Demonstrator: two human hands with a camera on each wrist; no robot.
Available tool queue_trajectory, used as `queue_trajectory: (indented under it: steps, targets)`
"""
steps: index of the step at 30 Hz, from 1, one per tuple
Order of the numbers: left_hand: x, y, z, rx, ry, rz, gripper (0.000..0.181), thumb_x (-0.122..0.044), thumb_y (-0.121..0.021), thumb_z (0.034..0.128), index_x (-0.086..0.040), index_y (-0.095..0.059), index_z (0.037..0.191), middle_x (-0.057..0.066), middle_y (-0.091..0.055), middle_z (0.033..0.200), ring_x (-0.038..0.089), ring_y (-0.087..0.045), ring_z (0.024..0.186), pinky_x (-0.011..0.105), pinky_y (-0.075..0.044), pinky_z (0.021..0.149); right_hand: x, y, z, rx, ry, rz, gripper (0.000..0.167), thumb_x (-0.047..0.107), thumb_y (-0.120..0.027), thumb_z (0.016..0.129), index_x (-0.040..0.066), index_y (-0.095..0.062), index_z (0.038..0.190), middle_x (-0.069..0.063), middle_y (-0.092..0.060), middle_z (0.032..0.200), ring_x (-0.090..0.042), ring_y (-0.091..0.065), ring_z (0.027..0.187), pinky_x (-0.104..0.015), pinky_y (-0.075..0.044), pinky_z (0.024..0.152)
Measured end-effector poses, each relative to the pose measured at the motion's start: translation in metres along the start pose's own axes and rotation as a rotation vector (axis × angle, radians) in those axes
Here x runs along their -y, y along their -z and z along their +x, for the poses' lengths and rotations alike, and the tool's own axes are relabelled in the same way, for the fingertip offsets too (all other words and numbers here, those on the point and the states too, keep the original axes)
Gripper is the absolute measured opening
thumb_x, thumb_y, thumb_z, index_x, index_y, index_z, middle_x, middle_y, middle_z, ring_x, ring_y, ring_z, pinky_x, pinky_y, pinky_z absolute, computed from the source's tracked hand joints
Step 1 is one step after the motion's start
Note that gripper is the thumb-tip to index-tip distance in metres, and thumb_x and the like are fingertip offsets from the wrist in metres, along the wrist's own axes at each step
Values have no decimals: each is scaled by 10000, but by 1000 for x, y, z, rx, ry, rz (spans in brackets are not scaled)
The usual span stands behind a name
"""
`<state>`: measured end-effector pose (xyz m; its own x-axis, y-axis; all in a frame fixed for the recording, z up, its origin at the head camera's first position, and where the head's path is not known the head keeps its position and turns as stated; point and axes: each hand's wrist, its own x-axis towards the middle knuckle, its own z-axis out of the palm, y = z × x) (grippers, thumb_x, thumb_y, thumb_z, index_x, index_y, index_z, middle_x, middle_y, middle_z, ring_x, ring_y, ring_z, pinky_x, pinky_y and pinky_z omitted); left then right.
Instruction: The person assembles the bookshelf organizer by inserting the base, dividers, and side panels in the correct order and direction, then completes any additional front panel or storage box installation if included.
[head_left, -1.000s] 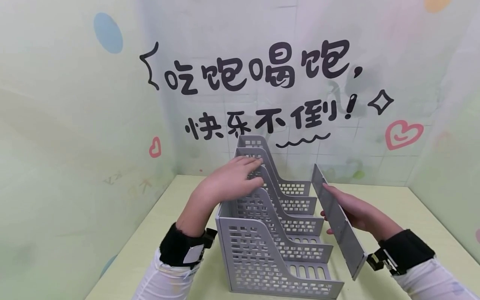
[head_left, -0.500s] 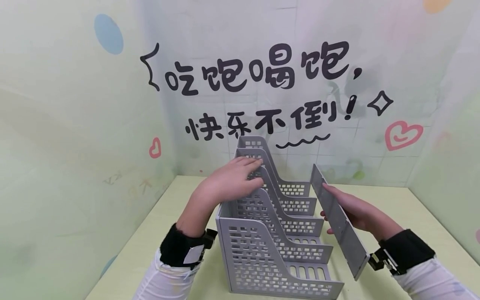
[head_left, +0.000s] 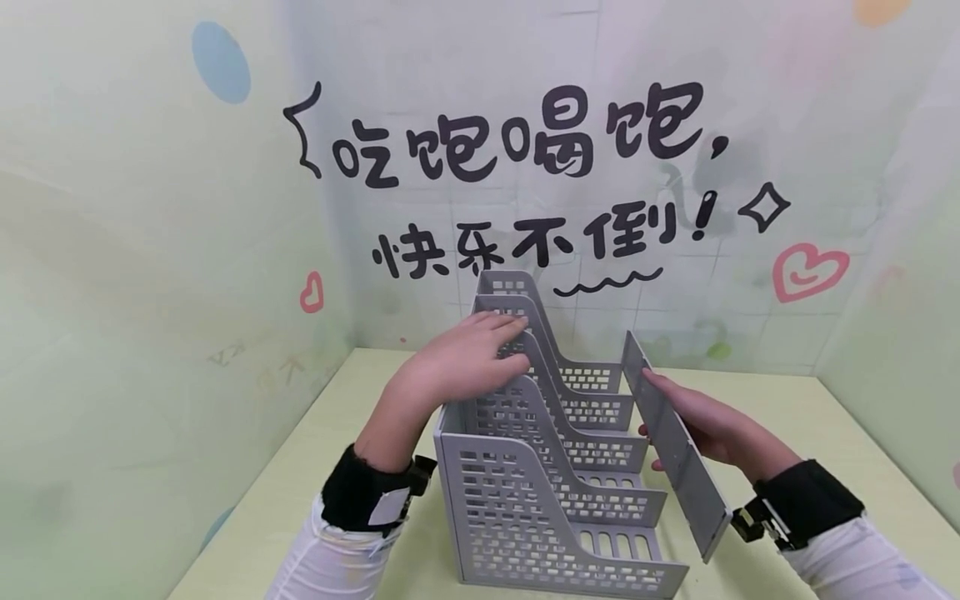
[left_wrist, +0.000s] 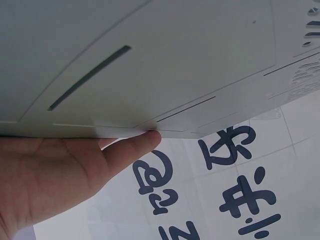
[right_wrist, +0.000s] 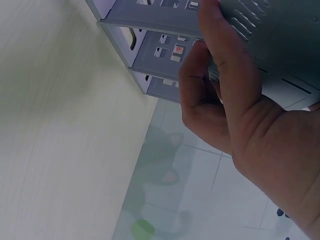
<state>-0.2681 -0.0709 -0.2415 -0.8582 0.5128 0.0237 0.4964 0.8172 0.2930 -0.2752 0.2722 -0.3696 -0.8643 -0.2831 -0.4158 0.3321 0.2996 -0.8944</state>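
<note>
A grey plastic file rack with perforated, sloping dividers stands on the table. My left hand rests across the tops of its dividers at the tall side, fingers fairly straight. In the left wrist view, the thumb lies along the edge of the rack's back panel, which hides the other fingers. At the low, open side, my right hand grips a long flat grey panel from its outer side. The panel stands on edge, slanted, its far end close to the rear divider and its near end apart from the rack.
The pale wooden table runs back to a printed wall sheet with black lettering. Similar sheets close in the left and right sides. Both wrists wear black straps with small cameras.
The view shifts very slightly. Both hands, the rack and the held panel stay almost in place; the panel's near end moves only a hair.
</note>
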Motion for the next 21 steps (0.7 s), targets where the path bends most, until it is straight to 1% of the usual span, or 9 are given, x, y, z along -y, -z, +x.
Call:
queue_trajectory:
  steps: [6, 10, 13, 17, 21]
  targets:
    - [0, -1, 1, 3, -1, 0, 712, -447, -437, 1021, -175, -357, 1674, 53, -322, 1761, 295, -206, 1671, 488, -210, 1367, -5, -1, 1, 11, 3, 8, 969, 761, -324, 1054, 63, -74, 1676, -350, -404, 1434, -366, -539, 1214, -595, -638, 875]
    - [2, -3, 1, 0, -2, 3, 714, -450, -434, 1019, -173, -360, 1673, 49, -325, 1760, 299, -209, 1669, 489, -210, 1366, -6, -1, 1, 8, -3, 19, 950, 756, -323, 1057, 65, -96, 1669, -330, -429, 1412, -359, -546, 1209, -594, -639, 890]
    - [2, -3, 1, 2, -5, 5, 712, -448, -433, 1022, -169, -360, 1672, 48, -326, 1760, 300, -209, 1670, 488, -207, 1367, -5, 0, 0, 6, 1, 21, 965, 764, -316, 1053, 47, -96, 1661, -335, -442, 1410, -343, -553, 1196, -594, -640, 889]
    - [2, -3, 1, 6, -9, 4, 708, -445, -430, 1027, -168, -356, 1674, 48, -321, 1761, 301, -203, 1671, 486, -201, 1369, -3, 0, 0, 21, 10, 24, 978, 765, -307, 1053, 42, -66, 1665, -357, -388, 1476, -351, -528, 1251, -582, -642, 877]
    - [1, -1, 1, 7, -4, 4, 707, -448, -425, 1028, -172, -353, 1675, 48, -317, 1763, 299, -195, 1673, 486, -200, 1369, -3, -1, 0, 18, 9, 33, 969, 765, -313, 1053, 64, -60, 1671, -354, -346, 1531, -351, -520, 1290, -565, -646, 870]
